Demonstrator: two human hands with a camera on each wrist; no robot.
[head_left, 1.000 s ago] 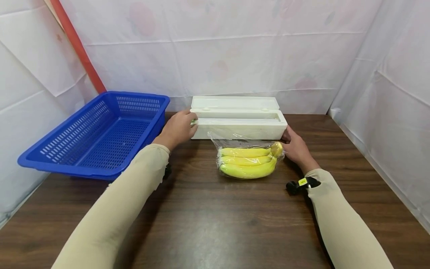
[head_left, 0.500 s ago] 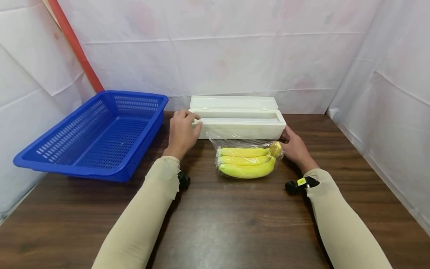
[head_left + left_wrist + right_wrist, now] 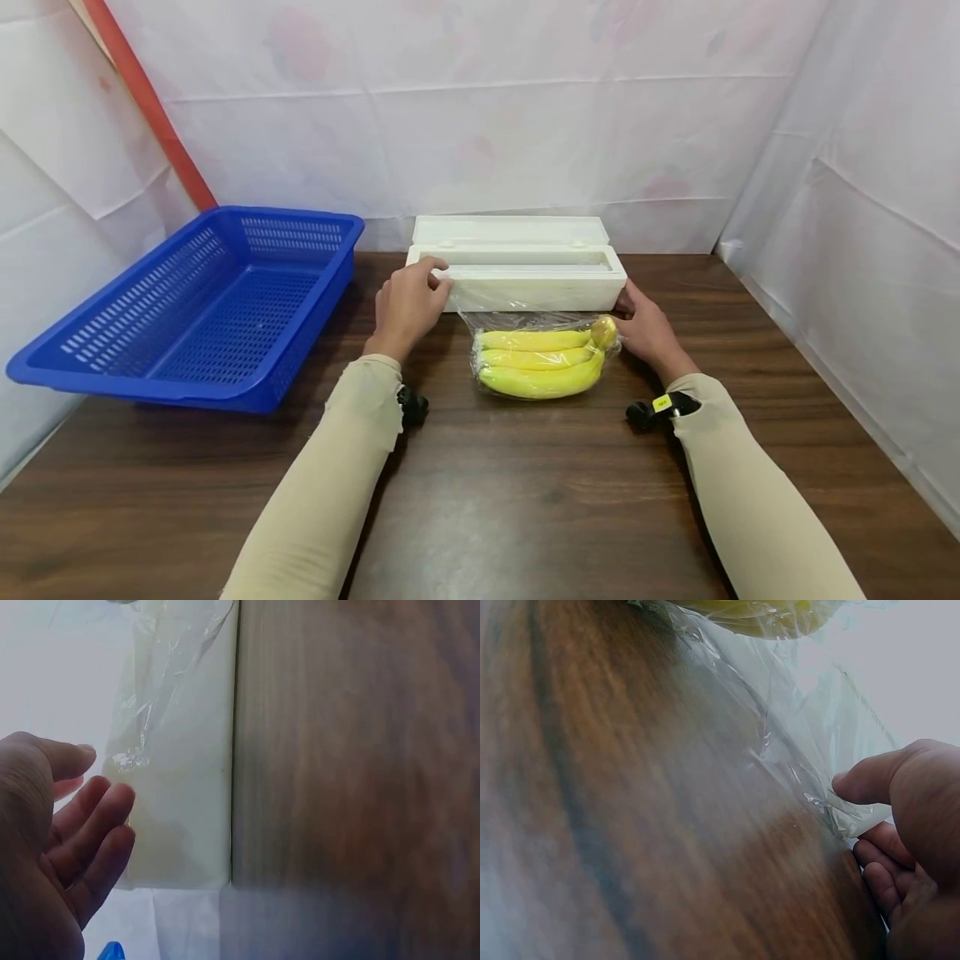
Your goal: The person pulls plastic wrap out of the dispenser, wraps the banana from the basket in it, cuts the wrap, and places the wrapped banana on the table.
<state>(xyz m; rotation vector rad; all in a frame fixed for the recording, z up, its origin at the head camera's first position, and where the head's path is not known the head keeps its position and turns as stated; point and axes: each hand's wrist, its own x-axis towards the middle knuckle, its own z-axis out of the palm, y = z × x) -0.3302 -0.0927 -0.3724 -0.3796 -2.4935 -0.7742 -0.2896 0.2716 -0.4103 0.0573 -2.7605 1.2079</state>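
Observation:
In the head view, a long white cling film dispenser [image 3: 525, 292] lies with its lid [image 3: 510, 229] tipped back and a roll [image 3: 532, 267] inside. Clear film [image 3: 495, 321] runs from its front down to a bunch of yellow bananas [image 3: 536, 362], which is wrapped in the film. My left hand [image 3: 408, 304] is at the dispenser's left front corner, thumb and fingers apart, fingertips by the film edge in the left wrist view. My right hand [image 3: 651, 329] holds the dispenser's right end, thumb [image 3: 866, 778] at its front corner and other fingers curled by its end.
A blue plastic basket [image 3: 187, 387] with slotted sides stands on the left of the brown wooden table [image 3: 480, 500]. White sheeting [image 3: 555, 150] hangs behind and along both sides. A red strip [image 3: 150, 108] slants down at the back left.
My left hand has turned and come from the dispenser's left end to its front left corner, its fingers parting. The right hand keeps its place, and the whole view has shifted slightly.

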